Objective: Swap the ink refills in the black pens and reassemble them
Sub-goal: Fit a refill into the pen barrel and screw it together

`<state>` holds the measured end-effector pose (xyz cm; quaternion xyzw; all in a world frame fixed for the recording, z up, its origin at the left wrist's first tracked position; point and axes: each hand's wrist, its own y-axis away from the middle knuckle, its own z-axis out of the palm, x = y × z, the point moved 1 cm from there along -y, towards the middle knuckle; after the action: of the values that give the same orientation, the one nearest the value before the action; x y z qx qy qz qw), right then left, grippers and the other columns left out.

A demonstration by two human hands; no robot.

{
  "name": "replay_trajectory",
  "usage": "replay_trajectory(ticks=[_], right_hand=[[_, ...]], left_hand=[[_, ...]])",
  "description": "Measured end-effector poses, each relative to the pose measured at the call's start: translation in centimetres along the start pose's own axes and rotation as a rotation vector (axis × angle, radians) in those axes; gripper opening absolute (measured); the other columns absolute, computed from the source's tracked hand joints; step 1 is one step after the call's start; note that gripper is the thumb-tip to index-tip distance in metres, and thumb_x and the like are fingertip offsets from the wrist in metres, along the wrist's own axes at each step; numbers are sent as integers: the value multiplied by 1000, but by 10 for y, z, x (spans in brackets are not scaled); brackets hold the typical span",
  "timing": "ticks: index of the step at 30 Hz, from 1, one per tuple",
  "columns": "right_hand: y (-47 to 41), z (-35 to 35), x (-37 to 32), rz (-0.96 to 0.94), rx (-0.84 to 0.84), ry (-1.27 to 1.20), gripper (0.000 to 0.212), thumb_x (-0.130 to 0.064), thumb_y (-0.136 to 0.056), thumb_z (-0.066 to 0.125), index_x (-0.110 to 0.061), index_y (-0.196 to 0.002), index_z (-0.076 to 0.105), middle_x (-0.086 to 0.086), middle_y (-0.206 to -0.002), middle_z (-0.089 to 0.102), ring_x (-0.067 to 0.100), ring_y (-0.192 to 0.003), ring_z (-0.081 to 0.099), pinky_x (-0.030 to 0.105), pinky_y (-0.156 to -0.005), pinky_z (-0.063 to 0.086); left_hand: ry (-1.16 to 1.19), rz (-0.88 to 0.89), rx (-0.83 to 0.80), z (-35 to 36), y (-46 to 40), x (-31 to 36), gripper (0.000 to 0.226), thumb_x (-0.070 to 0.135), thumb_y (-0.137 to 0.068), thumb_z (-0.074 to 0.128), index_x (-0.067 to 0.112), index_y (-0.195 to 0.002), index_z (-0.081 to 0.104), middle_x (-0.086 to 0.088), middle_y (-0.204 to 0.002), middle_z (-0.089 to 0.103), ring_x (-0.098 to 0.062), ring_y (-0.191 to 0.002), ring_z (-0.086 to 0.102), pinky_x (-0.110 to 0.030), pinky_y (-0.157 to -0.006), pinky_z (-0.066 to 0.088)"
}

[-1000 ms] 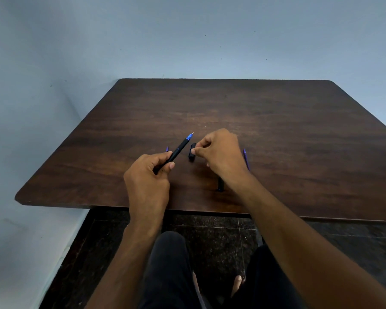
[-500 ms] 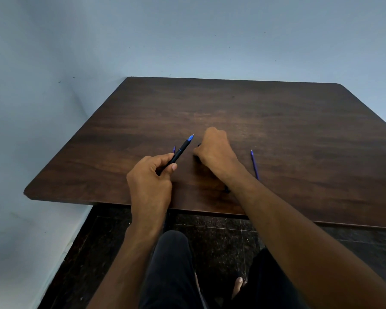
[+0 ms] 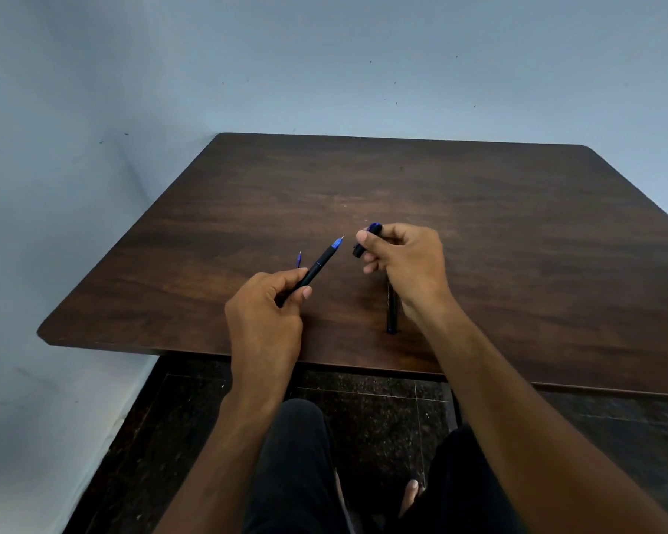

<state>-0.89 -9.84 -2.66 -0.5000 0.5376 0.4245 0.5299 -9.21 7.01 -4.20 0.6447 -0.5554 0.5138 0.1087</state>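
At the dark wooden worktop (image 3: pixel 479 233), you are gripping a slim black pen with a blue tip (image 3: pixel 319 264) in your left hand (image 3: pixel 265 317), nib pointing away, while your right hand (image 3: pixel 403 260) is closing around a short black cap-like piece with a blue end (image 3: pixel 367 240), lifted just beside that nib. A second black pen barrel (image 3: pixel 391 312) is lying by your right wrist, a thin blue refill (image 3: pixel 299 259) resting behind your left hand. One pen looks nearly reassembled; the other is waiting.
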Motion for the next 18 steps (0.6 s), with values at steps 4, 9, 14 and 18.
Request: replay_trajectory(ticks=[4, 9, 14, 18], right_hand=[[7, -12, -6, 100, -86, -385, 12, -11, -95, 71, 0, -90, 71, 23, -88, 75, 31, -73, 75, 37, -67, 64], [9, -16, -10, 96, -149, -431, 13, -13, -97, 68, -2, -91, 70, 25, -92, 78, 33, -80, 77, 38, -71, 64], [10, -16, -6, 99, -184, -410, 15, -14, -94, 72, 2, -95, 71, 24, -91, 78, 30, -75, 77, 38, -69, 64], [13, -13, -1, 128, -202, -396, 19, -12, -90, 76, 5, -98, 71, 26, -90, 77, 32, -73, 76, 38, -66, 63]], left_hand=[[-2, 16, -17, 4, 2, 2, 28, 5, -82, 79, 18, -107, 78, 14, -90, 69, 14, -87, 61, 1, -79, 39], [-8, 34, -36, 8, 5, 5, 29, 5, -82, 79, 19, -107, 78, 14, -88, 68, 13, -86, 60, 0, -78, 40], [6, 52, -42, 9, 7, 7, 29, 5, -82, 79, 21, -106, 78, 19, -87, 66, 7, -88, 63, -1, -79, 41], [5, 65, -50, 9, 7, 9, 29, 5, -83, 78, 22, -107, 78, 18, -88, 67, 6, -91, 63, -3, -80, 42]])
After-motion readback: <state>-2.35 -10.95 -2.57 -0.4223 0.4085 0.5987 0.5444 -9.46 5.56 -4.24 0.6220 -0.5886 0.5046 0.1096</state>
